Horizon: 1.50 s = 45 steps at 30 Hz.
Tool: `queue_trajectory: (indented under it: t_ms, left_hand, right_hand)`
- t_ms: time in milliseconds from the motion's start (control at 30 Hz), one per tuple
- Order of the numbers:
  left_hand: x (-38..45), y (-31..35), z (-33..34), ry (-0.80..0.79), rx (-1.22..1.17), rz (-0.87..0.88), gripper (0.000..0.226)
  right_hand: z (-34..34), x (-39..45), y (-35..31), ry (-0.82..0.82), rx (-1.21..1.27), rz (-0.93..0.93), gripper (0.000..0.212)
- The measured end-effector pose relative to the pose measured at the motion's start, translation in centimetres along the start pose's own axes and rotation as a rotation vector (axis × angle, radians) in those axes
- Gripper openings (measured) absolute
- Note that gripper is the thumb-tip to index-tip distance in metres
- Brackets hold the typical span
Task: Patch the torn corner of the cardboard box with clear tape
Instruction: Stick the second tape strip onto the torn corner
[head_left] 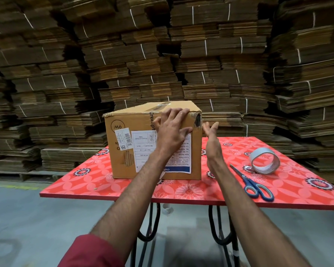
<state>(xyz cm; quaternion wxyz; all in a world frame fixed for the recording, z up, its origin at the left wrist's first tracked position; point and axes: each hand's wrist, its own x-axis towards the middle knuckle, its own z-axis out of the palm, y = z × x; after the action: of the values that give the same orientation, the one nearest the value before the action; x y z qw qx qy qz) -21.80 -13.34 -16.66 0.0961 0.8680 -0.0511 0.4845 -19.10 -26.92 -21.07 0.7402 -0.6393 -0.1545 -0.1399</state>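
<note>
1. Brown flattened cartons (46, 83), bundled with white string, are stacked in tall piles across the whole background, from the left edge of the frame to the right.
2. Left of centre, the cardboard box (152, 143) stands on the red floral table (96, 180), printed labels facing me upside down, with a round "M6" mark at its upper left.
3. My left hand (171, 132) lies flat on the box's front face near its top edge, fingers spread, fingertips reaching the upper rim and my thumb resting on the white label (143, 153).
4. The torn corner (197, 120) is the box's upper right one, just right of my left fingertips; it looks dark and crumpled, with something glossy over it that I can't make out for certain.
5. My right hand (211, 137) hangs just beside the box's right edge, palm turned toward it, fingers straight and close together, holding nothing; whether it touches the cardboard I can't tell.
6. Further right on the table lie blue-handled scissors (253, 184), blades closed and pointing toward the box.
7. Just beyond them, toward the right of the frame, sits the roll of clear tape (264, 160), tipped on its side with a loose end trailing on the table.
</note>
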Motion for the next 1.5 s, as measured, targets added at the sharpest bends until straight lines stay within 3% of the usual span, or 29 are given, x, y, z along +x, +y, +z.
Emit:
queue_trajectory:
  t_ms: [100, 433, 500, 600, 700, 867, 1033, 1267, 1500]
  left_hand:
    - [0.0, -0.1, -0.1, 0.001, 0.006, -0.001, 0.064]
    - [0.1, -0.2, 0.3, 0.005, -0.021, -0.001, 0.063]
    - [0.1, -0.3, 0.4, 0.004, -0.031, -0.001, 0.062]
    - [0.2, -0.3, 0.1, -0.002, -0.028, -0.004, 0.063]
    - [0.2, -0.2, 0.0, -0.007, -0.011, -0.009, 0.062]
    - [0.0, -0.1, 0.3, 0.004, -0.024, -0.008, 0.062]
    - [-0.1, -0.1, 0.2, 0.004, -0.022, -0.004, 0.062]
    - [-0.2, 0.1, 0.4, 0.006, -0.013, -0.026, 0.062]
    - [-0.1, 0.1, 0.2, 0.004, -0.017, -0.027, 0.062]
  right_hand:
    - [0.0, -1.0, -0.6, 0.128, 0.045, -0.050, 0.069]
    - [1.2, 0.3, 1.6, -0.030, -0.097, -0.017, 0.066]
    - [1.0, 2.9, 3.1, -0.034, -0.106, 0.025, 0.076]
    - [0.9, 1.5, 0.2, -0.071, -0.097, 0.116, 0.093]
    - [0.0, -0.1, -1.9, -0.084, 0.022, 0.070, 0.078]
    - [1.1, -1.6, -0.5, 0.025, 0.175, -0.051, 0.072]
    - [1.2, -2.1, 0.6, 0.061, -0.030, -0.102, 0.067]
    - [-1.3, -1.6, 0.9, -0.061, -0.242, -0.073, 0.070]
    - [-0.6, 1.0, -3.7, -0.194, -0.145, -0.201, 0.072]
